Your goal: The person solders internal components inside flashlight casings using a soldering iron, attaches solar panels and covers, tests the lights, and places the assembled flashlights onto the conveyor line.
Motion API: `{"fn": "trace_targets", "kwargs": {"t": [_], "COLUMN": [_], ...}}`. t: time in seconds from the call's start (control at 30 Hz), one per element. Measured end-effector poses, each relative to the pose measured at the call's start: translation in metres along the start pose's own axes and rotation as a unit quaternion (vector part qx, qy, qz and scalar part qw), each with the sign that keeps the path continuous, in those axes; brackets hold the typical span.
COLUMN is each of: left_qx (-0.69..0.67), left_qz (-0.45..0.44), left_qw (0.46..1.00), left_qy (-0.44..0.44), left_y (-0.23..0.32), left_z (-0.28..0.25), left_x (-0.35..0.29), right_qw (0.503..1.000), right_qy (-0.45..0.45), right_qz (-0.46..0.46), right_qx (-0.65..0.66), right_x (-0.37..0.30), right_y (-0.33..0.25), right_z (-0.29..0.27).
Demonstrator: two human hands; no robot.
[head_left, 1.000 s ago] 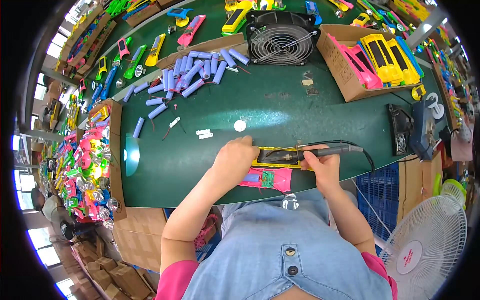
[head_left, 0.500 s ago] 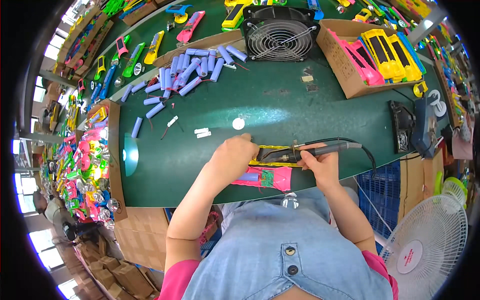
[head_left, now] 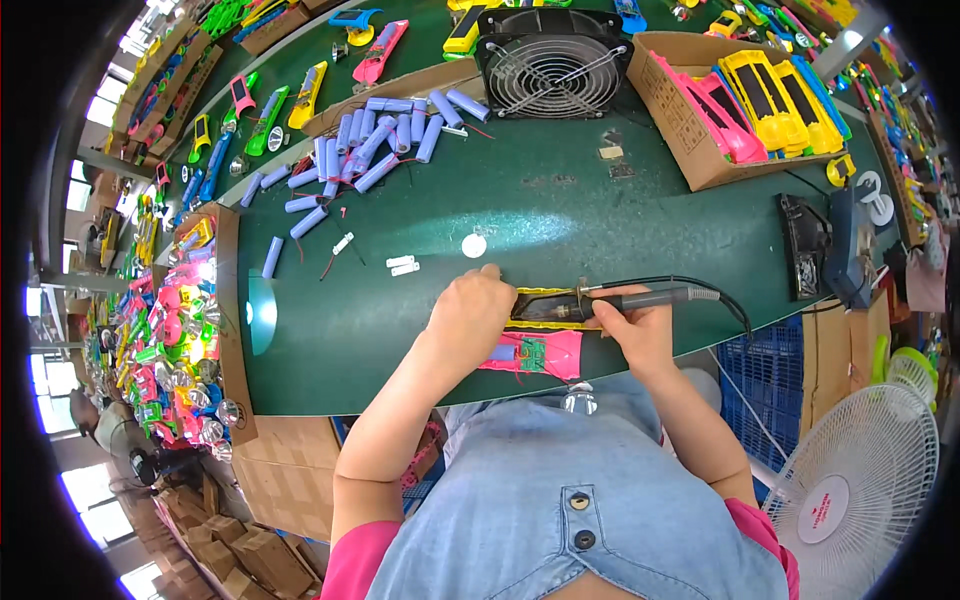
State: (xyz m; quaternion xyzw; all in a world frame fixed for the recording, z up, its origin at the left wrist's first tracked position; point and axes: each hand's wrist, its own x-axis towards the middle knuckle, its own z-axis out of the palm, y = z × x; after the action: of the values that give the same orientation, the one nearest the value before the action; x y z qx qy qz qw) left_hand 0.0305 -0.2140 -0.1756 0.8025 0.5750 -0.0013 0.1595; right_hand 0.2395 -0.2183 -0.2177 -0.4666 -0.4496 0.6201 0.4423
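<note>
While the right hand (head_left: 640,326) pinches the soldering iron (head_left: 648,299) between thumb and fingers, its tip points into the open yellow torch housing (head_left: 550,324); the present step appears to be soldering inside. This housing lies on the green table (head_left: 350,330), just beyond the pink housing (head_left: 565,356). The left hand (head_left: 475,308) covers its left end; whether these fingers pinch something, I cannot tell. The next move probably calls for steadiness.
</note>
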Motion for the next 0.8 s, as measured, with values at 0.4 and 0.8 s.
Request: {"fn": "trace_targets", "kwargs": {"t": [0.4,0.8], "left_qx": [0.072,0.081], "left_qz": [-0.010,-0.012], "left_qw": [0.997,0.997], "left_qy": [0.003,-0.004], "left_y": [0.006,0.011], "left_z": [0.003,-0.004], "left_x": [0.001,0.002], "right_qw": [1.000,0.895], "right_qy": [-0.012,-0.011], "right_qz": [0.016,-0.311], "right_qx": [0.012,-0.320], "right_x": [-0.002,-0.027], "right_y": [-0.002,-0.022], "right_z": [-0.004,-0.033]}}
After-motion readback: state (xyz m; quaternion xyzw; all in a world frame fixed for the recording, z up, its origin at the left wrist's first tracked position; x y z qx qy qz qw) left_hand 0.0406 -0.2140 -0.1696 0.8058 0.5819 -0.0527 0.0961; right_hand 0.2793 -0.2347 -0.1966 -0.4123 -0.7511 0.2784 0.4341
